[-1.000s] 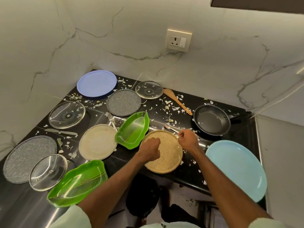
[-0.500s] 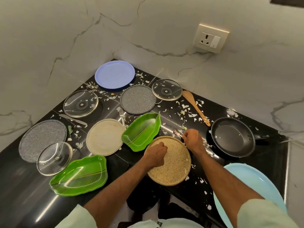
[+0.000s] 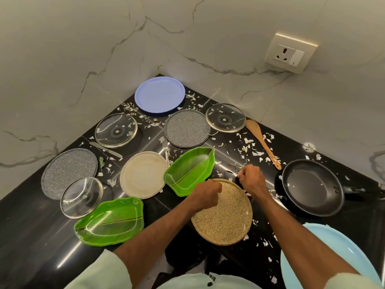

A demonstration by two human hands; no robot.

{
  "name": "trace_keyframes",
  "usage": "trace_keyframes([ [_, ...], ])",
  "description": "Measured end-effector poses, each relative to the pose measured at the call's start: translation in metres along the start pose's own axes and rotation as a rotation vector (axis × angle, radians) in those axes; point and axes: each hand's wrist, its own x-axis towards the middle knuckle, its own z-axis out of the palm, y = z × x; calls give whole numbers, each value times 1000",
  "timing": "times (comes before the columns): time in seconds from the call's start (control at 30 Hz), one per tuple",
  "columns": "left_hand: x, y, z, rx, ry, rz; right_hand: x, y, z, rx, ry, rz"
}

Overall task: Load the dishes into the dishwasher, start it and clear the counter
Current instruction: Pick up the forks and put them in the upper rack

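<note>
Spatula [image 3: 263, 142] behind-left of frying pan [image 3: 312, 187]; fork [image 3: 165, 149] left of rear leaf tray [image 3: 190, 171]; knife [image 3: 106, 150] before glass lid [image 3: 116, 130].

Head-worn view, looking steeply down, near counter [image 3: 31, 247]

no legible text anywhere; one small white tag [image 3: 211, 276], illegibly blurred

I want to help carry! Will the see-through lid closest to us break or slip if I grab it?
The lid looks like glass, so it could crack if dropped. Its shiny surface is probably slippery, so the metal rim seems the better grip. It overlaps the grey plate, so it may rock when touched.
</note>
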Motion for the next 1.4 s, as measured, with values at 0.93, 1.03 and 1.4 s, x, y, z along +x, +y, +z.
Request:
trace_keyframes([
  [0.93,32,-162,-101,-503,383,-927,-51,-100,15,365,62,-105],
  [1.03,28,-165,-106,-598,586,-939,-54,-100,10,413,76,-84],
  [1.4,-33,-104,-98,-719,700,-354,-86,-98,-3,574,174,14],
])
